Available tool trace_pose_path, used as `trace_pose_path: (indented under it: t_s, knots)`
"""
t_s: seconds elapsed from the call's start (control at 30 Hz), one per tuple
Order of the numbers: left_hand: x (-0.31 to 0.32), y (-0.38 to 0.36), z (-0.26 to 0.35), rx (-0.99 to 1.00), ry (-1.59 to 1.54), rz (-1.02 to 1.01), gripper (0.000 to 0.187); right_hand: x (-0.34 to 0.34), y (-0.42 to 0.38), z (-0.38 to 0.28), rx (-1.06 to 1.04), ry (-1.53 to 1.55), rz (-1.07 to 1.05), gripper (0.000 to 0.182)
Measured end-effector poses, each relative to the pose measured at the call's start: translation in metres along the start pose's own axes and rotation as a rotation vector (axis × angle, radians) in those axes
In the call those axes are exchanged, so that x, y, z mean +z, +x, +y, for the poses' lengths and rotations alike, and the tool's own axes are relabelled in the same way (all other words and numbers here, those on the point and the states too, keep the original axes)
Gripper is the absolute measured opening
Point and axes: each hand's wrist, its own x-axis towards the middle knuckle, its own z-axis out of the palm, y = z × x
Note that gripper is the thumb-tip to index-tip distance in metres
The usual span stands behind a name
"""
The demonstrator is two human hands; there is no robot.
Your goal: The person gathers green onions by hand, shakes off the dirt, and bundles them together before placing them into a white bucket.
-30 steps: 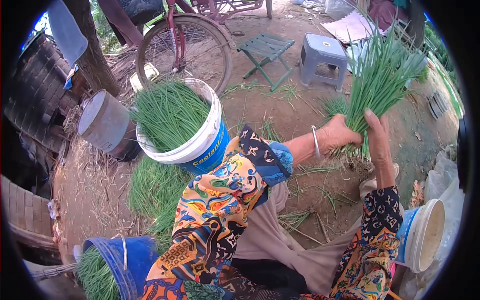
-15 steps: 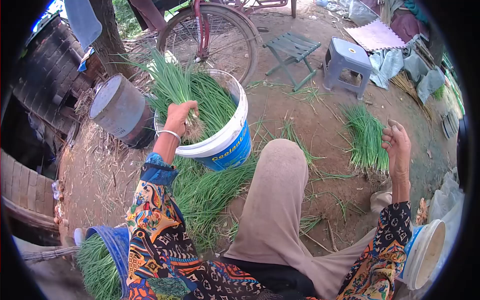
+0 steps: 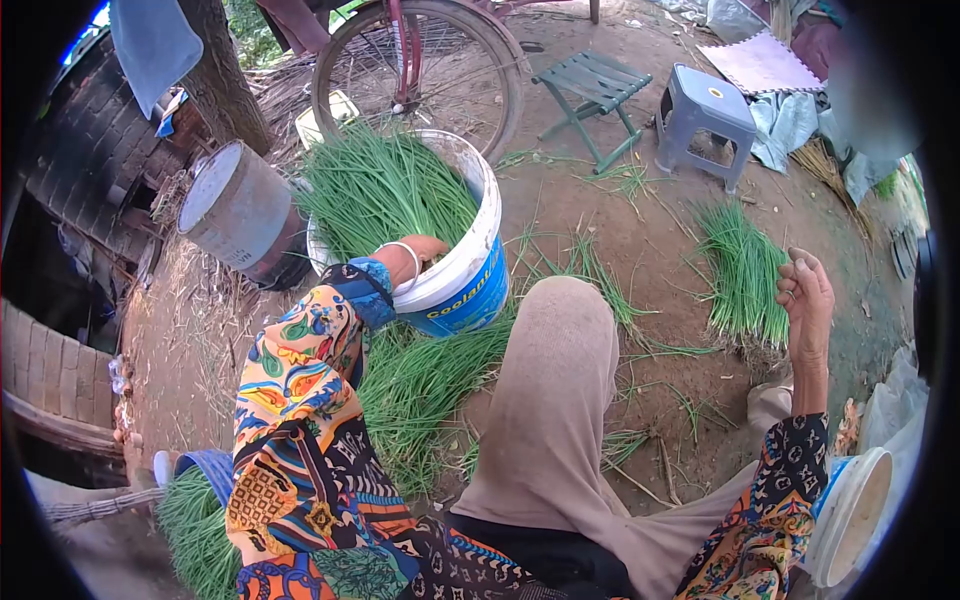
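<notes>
Multicoloured patterned sleeves, silver bangle, beige trousers

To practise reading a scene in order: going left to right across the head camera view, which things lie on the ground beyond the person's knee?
Metal drum → white and blue bucket of green chives → green folding stool → grey plastic stool → chive bundle.

A green folding stool stands on the dirt ground, and a grey plastic stool stands just beside it. A bicycle wheel is behind them, near a tree trunk. A grey metal drum lies tilted on dry straw. A small white bucket lies on its side at the lower right. A pink mat lies far back, with grey sheets next to it.
</notes>
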Motion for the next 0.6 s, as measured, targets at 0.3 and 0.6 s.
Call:
trace_pose_path:
  t_s: [0.3,0.6]
  knots:
    - [0.001,-0.004,-0.004,0.002,0.618,0.115,0.031,-0.017,0.000,0.000,-0.035,0.040,0.034,0.035]
    - [-0.010,-0.001,-0.005,0.071,1.073,0.194,0.040,-0.035,-0.008,-0.008,-0.029,0.043,0.048,0.032]
